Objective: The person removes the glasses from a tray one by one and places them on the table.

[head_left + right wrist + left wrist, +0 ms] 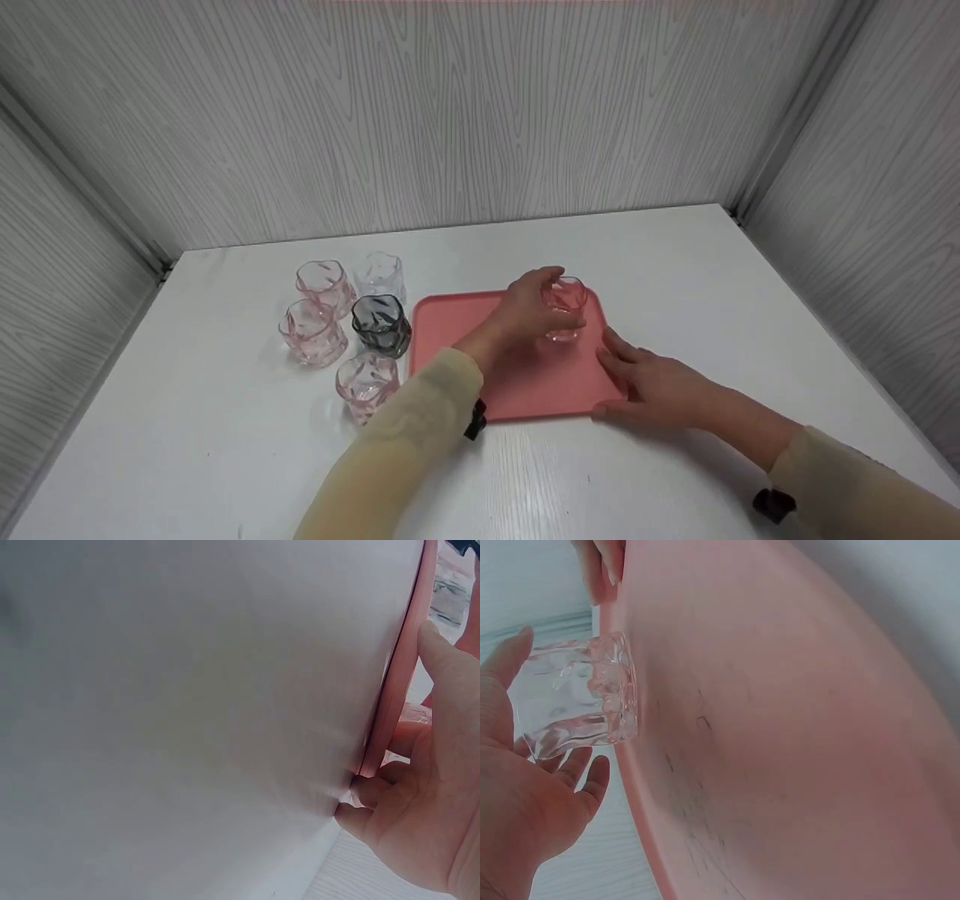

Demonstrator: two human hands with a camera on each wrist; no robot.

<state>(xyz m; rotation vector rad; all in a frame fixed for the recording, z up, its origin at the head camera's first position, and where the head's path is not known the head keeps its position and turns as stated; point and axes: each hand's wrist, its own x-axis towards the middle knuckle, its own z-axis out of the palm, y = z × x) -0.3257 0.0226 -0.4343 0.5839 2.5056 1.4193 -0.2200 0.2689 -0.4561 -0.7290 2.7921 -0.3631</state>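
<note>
On the pink tray (540,386), close to its right side, a clear drinking glass (568,297) with a rippled wall stands upright. My left hand (527,309) holds this glass from the left, thumb on the near side and fingers round the far side. In the left wrist view the glass base (622,690) meets the tray surface beside its rim. My right hand (660,386) grips the tray at its near right corner. The right wrist view shows the thumb (442,652) along the tray rim (401,675) and the other fingers curled at its edge.
Left of the tray several rippled glasses stand in a group: a dark grey one (382,326), a clear one (380,276), and pink-tinted ones, the nearest (366,384) beside my left forearm. The white table (225,420) is bounded by grey wood-grain panels (450,112) behind and at both sides.
</note>
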